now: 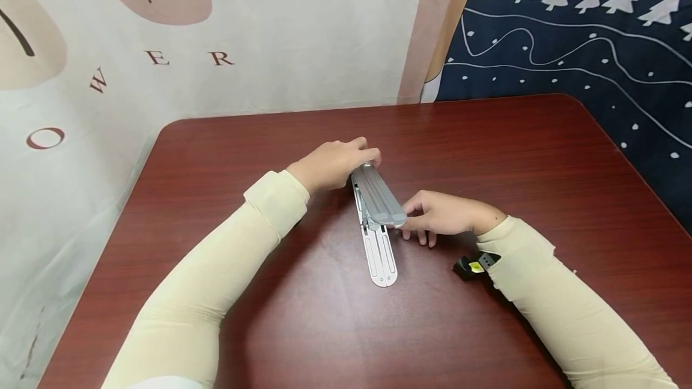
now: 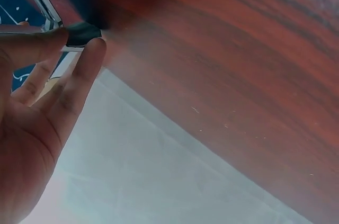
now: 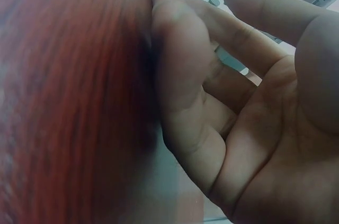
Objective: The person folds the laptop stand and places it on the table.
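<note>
A silver folding metal stand (image 1: 378, 197) lies lengthwise mid-table: a flat slotted base with a ridged upper bar raised over it at an angle, a hinge link between them. My left hand (image 1: 337, 164) pinches its far end; in the left wrist view, the thumb and a finger close on a dark piece (image 2: 85, 33) at that end. My right hand (image 1: 440, 215) is beside the stand's right side, thumb and forefinger right at the bar's near tip. In the right wrist view its fingers (image 3: 183, 60) bend loosely low at the table, the thumb apart from them.
Beneath the right cuff sits a small black device (image 1: 466, 268) with a yellow label and a USB plug (image 1: 489, 260). The reddish-brown table (image 1: 303, 335) meets a pale printed cloth (image 1: 303, 29) behind and a dark blue tree-patterned cloth (image 1: 540, 47) at the back right.
</note>
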`<state>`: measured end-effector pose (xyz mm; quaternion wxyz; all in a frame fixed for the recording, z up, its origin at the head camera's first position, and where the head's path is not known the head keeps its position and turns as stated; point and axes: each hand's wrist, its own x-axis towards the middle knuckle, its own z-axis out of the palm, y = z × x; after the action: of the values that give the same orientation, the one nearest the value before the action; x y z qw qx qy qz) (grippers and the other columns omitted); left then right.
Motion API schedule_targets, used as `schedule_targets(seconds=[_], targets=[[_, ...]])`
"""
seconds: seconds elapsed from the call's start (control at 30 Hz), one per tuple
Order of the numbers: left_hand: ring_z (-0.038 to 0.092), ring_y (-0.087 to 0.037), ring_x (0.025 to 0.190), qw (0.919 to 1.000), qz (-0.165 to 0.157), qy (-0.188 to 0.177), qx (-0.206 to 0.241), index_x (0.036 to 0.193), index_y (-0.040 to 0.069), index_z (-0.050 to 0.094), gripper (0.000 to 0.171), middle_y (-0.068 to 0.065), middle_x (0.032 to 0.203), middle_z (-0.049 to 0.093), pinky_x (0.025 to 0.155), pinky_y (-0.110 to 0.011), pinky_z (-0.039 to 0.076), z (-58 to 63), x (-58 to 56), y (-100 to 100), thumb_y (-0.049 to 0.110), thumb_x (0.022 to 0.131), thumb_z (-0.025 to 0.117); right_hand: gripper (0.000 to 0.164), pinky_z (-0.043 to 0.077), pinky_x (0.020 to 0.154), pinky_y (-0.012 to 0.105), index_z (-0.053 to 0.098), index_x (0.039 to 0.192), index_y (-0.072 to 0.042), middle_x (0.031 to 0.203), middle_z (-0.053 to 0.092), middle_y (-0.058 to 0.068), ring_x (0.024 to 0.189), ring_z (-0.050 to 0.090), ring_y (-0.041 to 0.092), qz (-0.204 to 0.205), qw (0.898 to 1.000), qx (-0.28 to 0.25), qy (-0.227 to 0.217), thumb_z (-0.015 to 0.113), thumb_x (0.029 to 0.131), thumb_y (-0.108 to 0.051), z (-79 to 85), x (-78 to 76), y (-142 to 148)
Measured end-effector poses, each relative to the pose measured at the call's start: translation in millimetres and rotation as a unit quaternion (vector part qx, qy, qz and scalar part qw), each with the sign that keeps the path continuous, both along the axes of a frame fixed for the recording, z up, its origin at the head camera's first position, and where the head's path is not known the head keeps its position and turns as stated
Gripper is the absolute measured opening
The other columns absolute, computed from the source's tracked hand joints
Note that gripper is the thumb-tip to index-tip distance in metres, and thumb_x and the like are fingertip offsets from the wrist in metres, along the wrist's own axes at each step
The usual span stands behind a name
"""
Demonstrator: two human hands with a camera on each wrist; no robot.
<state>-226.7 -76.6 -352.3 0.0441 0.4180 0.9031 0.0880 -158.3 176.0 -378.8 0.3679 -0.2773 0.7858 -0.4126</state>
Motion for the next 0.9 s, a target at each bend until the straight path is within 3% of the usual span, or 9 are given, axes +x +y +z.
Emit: schedule_targets(seconds=[0.13,0.33,0.43,0.53,0.7,0.8,0.9], targets=[[0.061,-0.024,0.071,0.9997,0.015,-0.013,0.011,0.126,0.027,0.056,0.065,0.001,0.117,0.058,0.068,-0.034,0.049,2.4,1.7,-4.8,-0.019,0.081,0.052,0.022,0.056,0.051,0.036,0.070,0.095,-0.002,0.081,0.067,0.009,0.056,0.062,0.017,-0.003,1.000,0.002,-0.002,0.055,0.102,-0.016,0.2,0.2,-0.2],[0.062,-0.019,0.089,0.9972,0.051,-0.019,0.052,0.130,0.028,0.053,0.052,0.002,0.126,0.055,0.072,-0.035,0.050,10.5,10.0,-17.1,-0.005,0.089,0.060,0.021,0.057,0.053,0.037,0.071,0.097,-0.003,0.082,0.068,0.009,0.058,0.064,0.019,-0.004,1.000,0.005,0.006,0.057,0.101,-0.018,4.5,-0.7,0.5],[0.060,-0.019,0.104,0.9900,0.056,-0.039,0.123,0.125,0.023,0.056,0.044,0.001,0.126,0.055,0.086,-0.035,0.051,15.0,19.3,-24.3,-0.003,0.089,0.061,0.018,0.058,0.053,0.038,0.072,0.098,-0.005,0.082,0.069,0.010,0.059,0.065,0.019,-0.008,1.000,0.005,0.029,0.058,0.100,-0.016,7.8,-2.8,3.3],[0.056,-0.018,0.116,0.9748,0.053,-0.050,0.211,0.118,0.015,0.059,0.035,0.001,0.121,0.057,0.101,-0.035,0.046,17.9,32.3,-32.8,-0.002,0.088,0.059,0.012,0.057,0.053,0.037,0.070,0.096,-0.007,0.079,0.069,0.012,0.059,0.064,0.019,-0.029,0.998,0.003,0.060,0.060,0.099,-0.013,12.0,-4.4,6.4],[0.059,-0.013,0.104,0.9532,0.076,-0.025,0.291,0.104,0.012,0.063,0.018,0.003,0.108,0.060,0.098,-0.033,0.046,18.8,51.6,-45.6,0.004,0.088,0.058,0.007,0.056,0.053,0.036,0.068,0.102,-0.009,0.083,0.067,0.016,0.060,0.064,0.023,-0.091,0.991,-0.017,0.099,0.067,0.095,-0.012,20.2,-3.8,5.0],[0.060,-0.010,0.094,0.9483,0.095,-0.025,0.302,0.098,0.013,0.065,0.008,0.005,0.099,0.063,0.091,-0.031,0.049,16.0,58.2,-48.6,0.010,0.091,0.063,0.012,0.055,0.052,0.036,0.068,0.105,-0.008,0.088,0.066,0.018,0.062,0.064,0.025,-0.133,0.984,-0.042,0.111,0.069,0.093,-0.010,23.0,-1.4,1.4],[0.062,-0.008,0.088,0.9482,0.111,-0.040,0.295,0.094,0.016,0.066,0.004,0.006,0.094,0.064,0.088,-0.032,0.050,10.0,62.9,-49.1,0.015,0.091,0.069,0.014,0.055,0.052,0.034,0.067,0.105,-0.005,0.087,0.064,0.021,0.062,0.063,0.025,-0.163,0.977,-0.072,0.113,0.070,0.092,-0.009,23.1,2.1,-3.0]])
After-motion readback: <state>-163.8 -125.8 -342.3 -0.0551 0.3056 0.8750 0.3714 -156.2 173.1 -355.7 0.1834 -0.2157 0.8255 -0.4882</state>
